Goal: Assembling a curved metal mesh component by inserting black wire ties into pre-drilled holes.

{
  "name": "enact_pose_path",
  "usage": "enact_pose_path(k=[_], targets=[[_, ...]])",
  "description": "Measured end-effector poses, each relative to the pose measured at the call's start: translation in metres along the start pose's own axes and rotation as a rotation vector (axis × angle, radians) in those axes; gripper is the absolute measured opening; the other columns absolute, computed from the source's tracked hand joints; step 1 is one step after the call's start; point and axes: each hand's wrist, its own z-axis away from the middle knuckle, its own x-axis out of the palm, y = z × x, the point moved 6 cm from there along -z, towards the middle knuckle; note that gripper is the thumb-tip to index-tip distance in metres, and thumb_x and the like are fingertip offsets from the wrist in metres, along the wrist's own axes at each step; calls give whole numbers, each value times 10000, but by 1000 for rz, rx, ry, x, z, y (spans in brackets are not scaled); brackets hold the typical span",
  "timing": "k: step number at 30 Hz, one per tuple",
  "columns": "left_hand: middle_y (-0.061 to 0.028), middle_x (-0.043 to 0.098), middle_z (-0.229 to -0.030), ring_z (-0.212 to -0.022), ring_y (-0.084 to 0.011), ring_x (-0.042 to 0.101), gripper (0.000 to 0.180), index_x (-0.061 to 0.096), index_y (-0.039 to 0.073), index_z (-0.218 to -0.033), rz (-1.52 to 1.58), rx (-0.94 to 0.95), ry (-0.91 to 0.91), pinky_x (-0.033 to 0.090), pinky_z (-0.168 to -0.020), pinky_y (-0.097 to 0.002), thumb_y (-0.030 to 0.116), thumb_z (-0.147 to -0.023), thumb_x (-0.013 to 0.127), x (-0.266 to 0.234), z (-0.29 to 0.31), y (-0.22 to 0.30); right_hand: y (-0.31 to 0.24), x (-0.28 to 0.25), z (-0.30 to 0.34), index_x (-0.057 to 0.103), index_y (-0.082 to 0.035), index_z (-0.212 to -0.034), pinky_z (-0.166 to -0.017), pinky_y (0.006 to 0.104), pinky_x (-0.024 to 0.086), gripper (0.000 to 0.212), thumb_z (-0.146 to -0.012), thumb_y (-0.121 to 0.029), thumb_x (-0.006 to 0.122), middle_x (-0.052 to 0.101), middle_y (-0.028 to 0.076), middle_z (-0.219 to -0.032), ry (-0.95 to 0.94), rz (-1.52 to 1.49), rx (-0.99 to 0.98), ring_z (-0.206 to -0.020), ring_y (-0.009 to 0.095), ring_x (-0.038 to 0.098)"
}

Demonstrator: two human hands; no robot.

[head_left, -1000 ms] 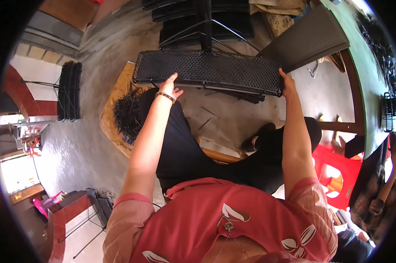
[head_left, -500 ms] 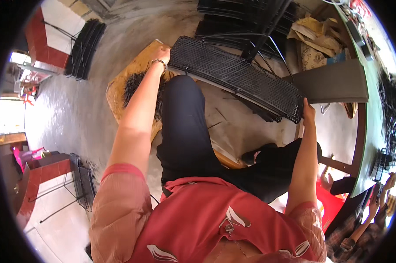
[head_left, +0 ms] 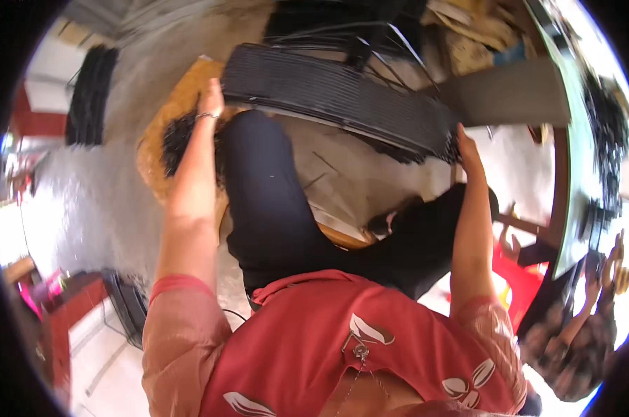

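Black panel (head_left: 328, 87), a hand at each end

Step in hand looks like steadying or aligning the panel; judgement only. Next move would call for pressure from both ends together, kept even so the panel doesn't twist.

Panel lies between the hands, beyond the knees, slanting: left end farther from the body, right end nearer. Motion blur, so can't tell one layer from several. Dark metal frame (head_left: 357, 55) just beyond the span between the hands; whether it bears the panel, can't tell.

Left hand (head_left: 211, 101): arm reached well out, fingers pointing away from the body, against the left end. Can't tell if fingers curl around it or just press.

Right hand (head_left: 469, 147): arm out too, seems to grasp the right end, thumb side up, other fingers mostly out of sight.

Around the grip: black bundle (head_left: 177, 142) on a yellow-brown sheet (head_left: 154, 128), near the left hand on its outer side. Grey board (head_left: 512, 94) just beyond the right hand.
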Motion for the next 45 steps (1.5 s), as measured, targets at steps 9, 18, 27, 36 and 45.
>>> enact_pose_path(k=[9,18,27,36,45], targets=[[-227,462,-1258,-1217,-322,396,880,438,-48,-1238,-131,-35,-74,294,-1019,-356,653,-843,82,24,7,28,8,-31,-15,565,148,-969,-686,348,423,726,-857,-557,435,608,167,-835,188,315,-237,-766,221,550],[-205,490,-1242,-1184,-315,439,775,439,-38,-1243,6,-10,-53,349,-967,-339,594,-883,170,4,48,40,6,-30,-23,552,155,-1003,-727,373,430,707,-850,-529,464,615,190,-871,291,264,-284,-788,256,574],[-256,520,-1175,-1159,-340,460,935,507,-97,-1148,-56,-115,-17,348,-959,-374,728,-790,250,-14,58,69,26,-11,-19,389,15,-1294,-964,319,332,614,-887,-441,450,463,151,-1282,35,-256,180,-1154,271,456],[-317,520,-1125,-1126,-373,475,1048,520,-159,-1076,-251,-119,-82,354,-947,-399,797,-727,270,-1,52,82,65,-30,-56,390,71,-1269,-955,347,330,738,-866,-546,411,462,223,-1259,85,-38,141,-1162,294,444],[-317,570,-1011,-1035,-390,532,978,581,-131,-981,-303,-39,-11,399,-883,-417,769,-754,271,-11,65,90,49,-17,-43,498,98,-1163,-815,322,424,757,-849,-586,412,592,160,-1058,145,28,167,-938,230,572]])
